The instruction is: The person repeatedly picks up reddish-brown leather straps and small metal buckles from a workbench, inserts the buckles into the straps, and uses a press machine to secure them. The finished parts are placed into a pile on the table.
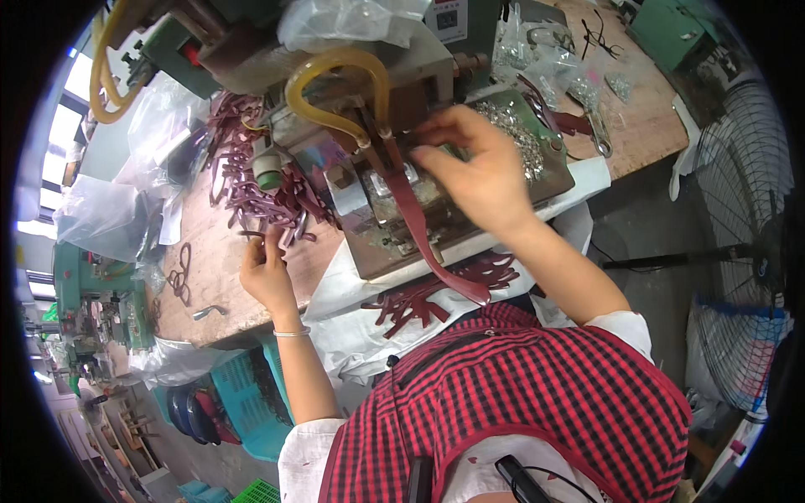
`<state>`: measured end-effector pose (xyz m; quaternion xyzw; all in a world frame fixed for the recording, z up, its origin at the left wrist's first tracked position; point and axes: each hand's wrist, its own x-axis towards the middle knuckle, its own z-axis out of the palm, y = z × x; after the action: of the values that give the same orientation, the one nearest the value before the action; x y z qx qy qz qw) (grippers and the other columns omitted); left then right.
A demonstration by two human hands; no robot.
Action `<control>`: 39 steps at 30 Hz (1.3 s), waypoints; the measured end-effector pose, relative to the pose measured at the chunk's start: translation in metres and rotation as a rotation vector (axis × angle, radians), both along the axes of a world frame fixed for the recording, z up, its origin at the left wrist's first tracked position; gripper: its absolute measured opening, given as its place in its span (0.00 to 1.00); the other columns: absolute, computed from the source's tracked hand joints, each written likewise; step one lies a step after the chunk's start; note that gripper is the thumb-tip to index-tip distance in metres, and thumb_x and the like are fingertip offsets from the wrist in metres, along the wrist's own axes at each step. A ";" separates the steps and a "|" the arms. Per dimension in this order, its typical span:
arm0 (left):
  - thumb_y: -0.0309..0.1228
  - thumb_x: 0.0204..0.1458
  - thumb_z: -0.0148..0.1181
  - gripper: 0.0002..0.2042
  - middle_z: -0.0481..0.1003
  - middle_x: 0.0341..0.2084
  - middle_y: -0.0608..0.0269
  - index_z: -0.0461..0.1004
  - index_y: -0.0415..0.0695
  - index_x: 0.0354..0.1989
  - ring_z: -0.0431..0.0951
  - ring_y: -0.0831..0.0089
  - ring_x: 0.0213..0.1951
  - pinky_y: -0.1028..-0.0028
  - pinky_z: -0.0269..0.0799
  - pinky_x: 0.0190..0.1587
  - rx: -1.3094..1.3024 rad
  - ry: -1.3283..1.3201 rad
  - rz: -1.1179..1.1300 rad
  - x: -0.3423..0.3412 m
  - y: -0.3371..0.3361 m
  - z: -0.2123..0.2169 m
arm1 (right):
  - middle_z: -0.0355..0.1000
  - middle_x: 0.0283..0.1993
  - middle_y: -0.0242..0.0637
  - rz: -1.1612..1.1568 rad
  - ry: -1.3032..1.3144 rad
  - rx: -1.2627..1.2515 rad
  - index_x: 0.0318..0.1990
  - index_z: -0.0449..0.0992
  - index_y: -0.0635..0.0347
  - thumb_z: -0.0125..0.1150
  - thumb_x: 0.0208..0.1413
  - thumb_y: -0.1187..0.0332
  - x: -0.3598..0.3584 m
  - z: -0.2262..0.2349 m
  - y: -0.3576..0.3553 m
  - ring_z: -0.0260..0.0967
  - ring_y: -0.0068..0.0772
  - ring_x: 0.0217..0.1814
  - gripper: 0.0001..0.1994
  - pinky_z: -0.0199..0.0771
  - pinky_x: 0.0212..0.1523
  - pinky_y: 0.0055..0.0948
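My left hand (267, 272) is closed in a pinch on the end of a maroon strap (250, 234), at the near edge of a heap of similar straps (277, 189). Another, longer maroon strap (411, 214) lies under the head of a bench press (381, 155) and hangs over the front of its base toward me. Beside the press head is my right hand (482, 172), its fingers curled in a pinch and slightly blurred; whatever they hold is too small to make out. Right behind that hand is a green tray (558, 159) of small shiny metal fittings (516, 134).
More maroon straps (436, 293) lie on white cloth in front of me. A yellow hose (340, 59) loops above the press. Plastic bags (113, 210) stand at the left, scissors (599, 130) lie at the right, and a large caged fan (738, 193) stands beyond the table.
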<state>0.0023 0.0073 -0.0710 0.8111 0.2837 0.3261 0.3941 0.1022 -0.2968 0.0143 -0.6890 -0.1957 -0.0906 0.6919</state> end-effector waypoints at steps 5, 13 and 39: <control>0.23 0.66 0.58 0.07 0.78 0.30 0.64 0.82 0.36 0.44 0.73 0.79 0.29 0.79 0.68 0.33 0.136 -0.343 -0.253 0.001 -0.035 0.035 | 0.80 0.38 0.36 0.049 0.163 0.163 0.51 0.74 0.68 0.66 0.54 0.79 -0.009 -0.001 0.011 0.77 0.23 0.42 0.16 0.74 0.47 0.24; 0.23 0.50 0.71 0.11 0.83 0.41 0.48 0.81 0.37 0.42 0.83 0.63 0.34 0.70 0.79 0.37 0.672 -0.515 -0.662 -0.028 -0.107 0.114 | 0.74 0.56 0.40 0.137 0.117 0.102 0.64 0.65 0.71 0.60 0.60 0.77 -0.044 0.031 0.008 0.73 0.28 0.56 0.24 0.71 0.59 0.27; 0.14 0.53 0.66 0.09 0.84 0.40 0.47 0.81 0.37 0.41 0.85 0.60 0.38 0.70 0.79 0.42 0.924 -0.223 -0.407 -0.090 -0.055 0.061 | 0.81 0.44 0.37 -0.583 -0.266 -0.499 0.44 0.85 0.58 0.63 0.61 0.69 0.030 -0.096 -0.082 0.76 0.34 0.42 0.08 0.76 0.47 0.33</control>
<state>-0.0873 -0.0480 -0.0096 0.8996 -0.0972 0.4185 0.0780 0.1317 -0.3786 -0.0821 -0.8448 -0.0958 -0.3210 0.4172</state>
